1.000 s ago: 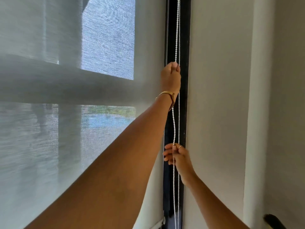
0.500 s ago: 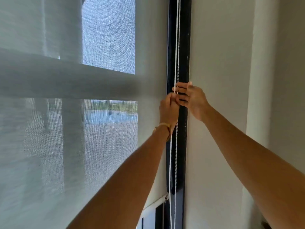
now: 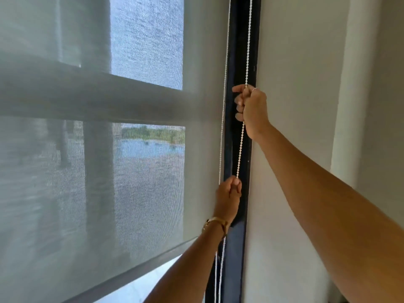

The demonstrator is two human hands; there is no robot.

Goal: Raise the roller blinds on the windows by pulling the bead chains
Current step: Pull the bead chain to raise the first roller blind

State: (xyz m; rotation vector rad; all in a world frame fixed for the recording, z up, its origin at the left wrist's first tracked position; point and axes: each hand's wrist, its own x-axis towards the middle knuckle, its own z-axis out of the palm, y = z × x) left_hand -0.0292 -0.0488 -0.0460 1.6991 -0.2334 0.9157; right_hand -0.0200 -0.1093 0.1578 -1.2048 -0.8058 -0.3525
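A grey see-through roller blind (image 3: 87, 171) covers most of the window, with its bottom bar (image 3: 135, 272) slanting across the lower left. A white bead chain (image 3: 241, 138) hangs in two strands along the dark window frame (image 3: 238, 51). My right hand (image 3: 251, 108) grips the right strand up high, fist closed, a ring on one finger. My left hand (image 3: 228, 195), with a gold bracelet at the wrist, pinches the same strand lower down. The left strand (image 3: 223, 127) runs free beside the blind's edge.
A plain white wall (image 3: 295, 106) stands right of the frame, with a vertical white column (image 3: 358, 84) further right. Bare glass shows below the blind's bottom bar. Water and greenery are visible through the fabric.
My left hand has dropped with the chain from chest height to low down. My right hand has closed on the strand higher up. The blind's bottom bar has risen.
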